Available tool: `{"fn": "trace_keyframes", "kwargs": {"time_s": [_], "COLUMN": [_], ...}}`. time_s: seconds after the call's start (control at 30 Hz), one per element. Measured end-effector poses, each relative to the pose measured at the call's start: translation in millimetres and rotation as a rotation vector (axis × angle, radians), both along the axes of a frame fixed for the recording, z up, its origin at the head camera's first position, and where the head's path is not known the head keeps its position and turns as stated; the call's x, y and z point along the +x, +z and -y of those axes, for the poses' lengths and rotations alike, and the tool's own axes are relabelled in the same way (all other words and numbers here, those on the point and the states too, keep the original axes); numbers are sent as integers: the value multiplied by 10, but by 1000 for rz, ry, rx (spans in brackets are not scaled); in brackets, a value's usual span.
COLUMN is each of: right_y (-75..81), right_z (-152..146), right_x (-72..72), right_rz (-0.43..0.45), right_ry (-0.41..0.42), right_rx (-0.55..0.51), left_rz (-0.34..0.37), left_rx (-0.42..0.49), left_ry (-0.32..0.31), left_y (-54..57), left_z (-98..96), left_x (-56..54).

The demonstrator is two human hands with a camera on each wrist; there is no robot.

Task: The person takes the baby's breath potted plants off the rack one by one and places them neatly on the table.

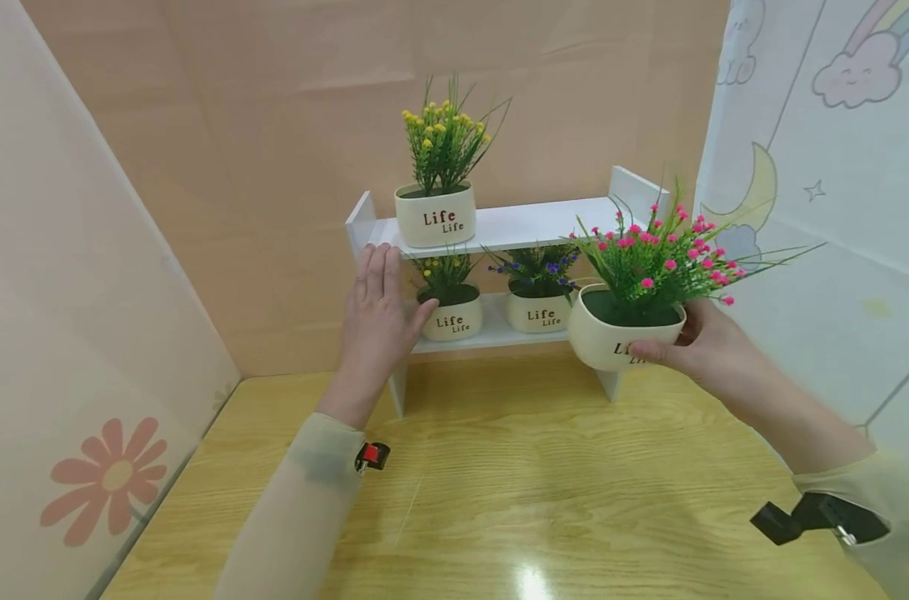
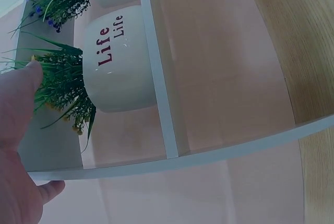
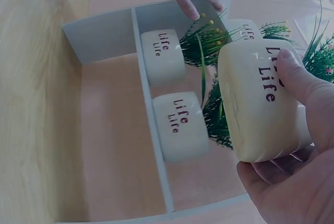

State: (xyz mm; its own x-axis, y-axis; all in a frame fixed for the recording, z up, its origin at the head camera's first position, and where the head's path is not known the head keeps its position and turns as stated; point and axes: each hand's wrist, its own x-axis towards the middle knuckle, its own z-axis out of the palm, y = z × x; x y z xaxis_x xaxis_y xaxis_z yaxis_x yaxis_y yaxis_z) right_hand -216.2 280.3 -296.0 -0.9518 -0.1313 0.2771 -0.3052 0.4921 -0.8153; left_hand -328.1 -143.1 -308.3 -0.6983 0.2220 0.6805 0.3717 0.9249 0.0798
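My right hand (image 1: 712, 346) grips a cream flowerpot (image 1: 611, 337) of pink artificial flowers (image 1: 667, 250), thumb across the "Life" lettering and fingers behind. The pot is held in front of the right end of a white two-tier shelf (image 1: 544, 223). My left hand (image 1: 379, 317) lies at the shelf's left end, fingers extended at the upper board's front edge. Its thumb is spread toward the lower pot of yellow flowers (image 1: 452, 317). Another pot of yellow flowers (image 1: 437, 217) stands on the upper board, and a pot of blue flowers (image 1: 540, 310) on the lower one.
The shelf stands on a wood-grain table (image 1: 499, 467) near a peach backdrop (image 1: 274, 167). A white panel with a flower print (image 1: 117, 477) rises on the left, and one with a moon print (image 1: 754, 192) on the right.
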Motion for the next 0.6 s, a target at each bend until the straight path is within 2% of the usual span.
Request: {"fn": "trace_keyframes", "kwargs": {"time_s": [0.1,0.33,0.6], "right_y": [-116,-353,-548], "right_z": [-50,-185,-302], "right_x": [22,80,103], "right_rz": [10,78,130], "right_ry": [7,-36,-66], "right_rx": [8,71,160], "left_rz": [8,17,3], "left_rx": [2,10,22], "left_ry": [4,3,-5], "left_y": [11,18,1], "left_z": [-2,-19,-19], "left_x": [7,30,16]}}
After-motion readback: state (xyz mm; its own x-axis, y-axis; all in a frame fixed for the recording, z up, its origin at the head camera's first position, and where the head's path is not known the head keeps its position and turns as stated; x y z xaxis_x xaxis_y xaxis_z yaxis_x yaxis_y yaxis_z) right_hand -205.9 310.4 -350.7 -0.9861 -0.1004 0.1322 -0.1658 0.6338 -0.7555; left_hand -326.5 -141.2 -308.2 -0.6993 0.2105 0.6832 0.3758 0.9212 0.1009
